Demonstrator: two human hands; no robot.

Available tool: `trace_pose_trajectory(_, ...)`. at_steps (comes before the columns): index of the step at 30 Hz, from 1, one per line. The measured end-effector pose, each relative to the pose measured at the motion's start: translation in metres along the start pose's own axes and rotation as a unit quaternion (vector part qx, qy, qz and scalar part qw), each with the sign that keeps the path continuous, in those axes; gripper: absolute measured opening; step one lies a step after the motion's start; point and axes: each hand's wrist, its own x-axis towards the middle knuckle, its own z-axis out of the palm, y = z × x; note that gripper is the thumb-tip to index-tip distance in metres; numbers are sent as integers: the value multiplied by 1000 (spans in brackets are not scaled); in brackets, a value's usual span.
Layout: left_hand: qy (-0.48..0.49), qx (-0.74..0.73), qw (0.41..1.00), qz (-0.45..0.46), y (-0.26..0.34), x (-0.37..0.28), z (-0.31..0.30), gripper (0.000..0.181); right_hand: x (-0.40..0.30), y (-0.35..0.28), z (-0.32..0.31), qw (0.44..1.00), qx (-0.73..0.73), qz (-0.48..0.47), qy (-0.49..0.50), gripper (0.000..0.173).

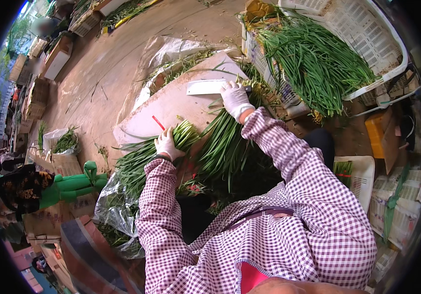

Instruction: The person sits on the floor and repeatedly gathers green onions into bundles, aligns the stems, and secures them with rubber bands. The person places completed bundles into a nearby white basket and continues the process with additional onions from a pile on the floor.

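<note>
My left hand (pixel 168 144), in a white glove, grips a bunch of garlic chives (pixel 137 163) near its pale cut ends. A red strip (pixel 158 122) sticks out by its fingertips. My right hand (pixel 235 98), also gloved, is closed over a cleaver (pixel 205 87) where blade meets handle. The blade lies flat above a white board (pixel 181 99) and points left; the dark handle end shows beyond the hand. Loose chives (pixel 221 147) hang over the board's near edge, below my right hand. My palms and the undersides of my fingers are hidden.
A white plastic crate (pixel 394 75) at upper right has a large heap of chives (pixel 309 58) beside and over its rim. Plastic sheeting (pixel 140 93) with trimmings lies beyond the board. A clear bag (pixel 116 217) is at my left, a smaller white crate (pixel 365 180) at my right.
</note>
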Motion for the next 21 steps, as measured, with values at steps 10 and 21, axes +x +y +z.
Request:
trace_pose_trajectory(10,26,-1,999,28,-15,-10,3,138,35,43,-45,995,-15,-44,-90,16)
trace_pose_trajectory(21,151,-102,969,166,168,-3,-52,94,-36,214,-70,950,168,197,-174,28)
